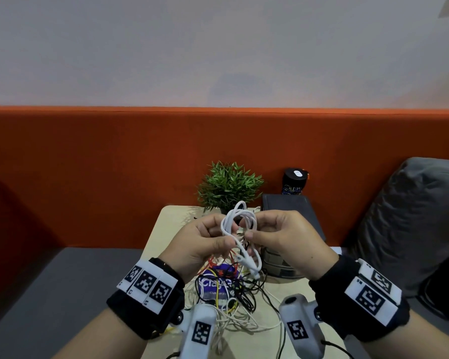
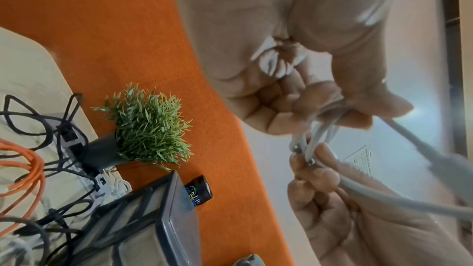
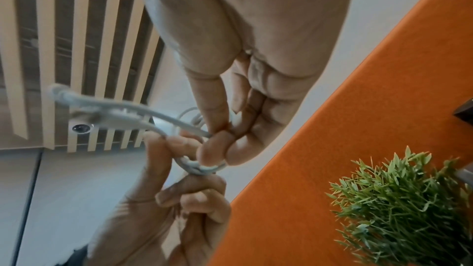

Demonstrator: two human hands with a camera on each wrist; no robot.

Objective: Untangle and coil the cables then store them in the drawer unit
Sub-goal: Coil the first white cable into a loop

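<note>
Above the small beige table [image 1: 159, 230] I hold a white cable [image 1: 240, 221] gathered into small loops. My left hand [image 1: 224, 233] pinches the loops from the left, and my right hand [image 1: 255, 230] pinches them from the right. The cable's two plug ends [image 1: 252, 268] dangle below the hands. In the left wrist view the white cable [image 2: 320, 135] runs between the curled fingers of both hands. The right wrist view shows the looped cable [image 3: 195, 166] pinched by both. A tangle of black, white, orange and yellow cables [image 1: 227, 291] lies on the table. The dark grey drawer unit [image 1: 290, 209] stands at the table's right.
A small green potted plant [image 1: 228, 189] stands at the table's back, with a black cylinder [image 1: 296, 181] behind the drawer unit. An orange padded wall [image 1: 114, 164] rises behind. A grey cushion [image 1: 412, 216] lies to the right.
</note>
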